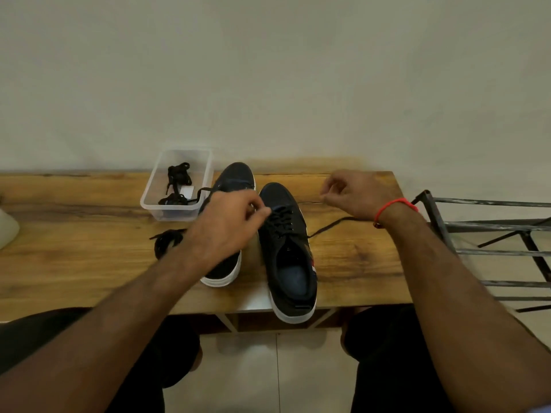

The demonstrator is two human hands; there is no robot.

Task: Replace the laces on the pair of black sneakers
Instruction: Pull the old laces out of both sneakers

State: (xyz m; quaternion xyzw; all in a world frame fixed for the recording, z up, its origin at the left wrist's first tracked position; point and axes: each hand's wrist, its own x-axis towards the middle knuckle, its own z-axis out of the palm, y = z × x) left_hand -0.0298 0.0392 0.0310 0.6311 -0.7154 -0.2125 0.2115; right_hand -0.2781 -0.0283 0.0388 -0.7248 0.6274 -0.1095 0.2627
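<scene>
Lacing in progress on the right-hand sneaker (287,254), standing on the surface (89,263). Left hand (231,225) pinches the lace (280,222) at the eyelets beneath its grip; right hand (354,193) pinches the lace end, drawn out sideways. Next move likely calls for pulling slack through and threading the following eyelet.

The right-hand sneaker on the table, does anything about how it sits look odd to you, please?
Yes: the right-hand sneaker has its heel jutting past the near edge of the wooden table, unlike the other sneaker, which lies fully on it.
</scene>
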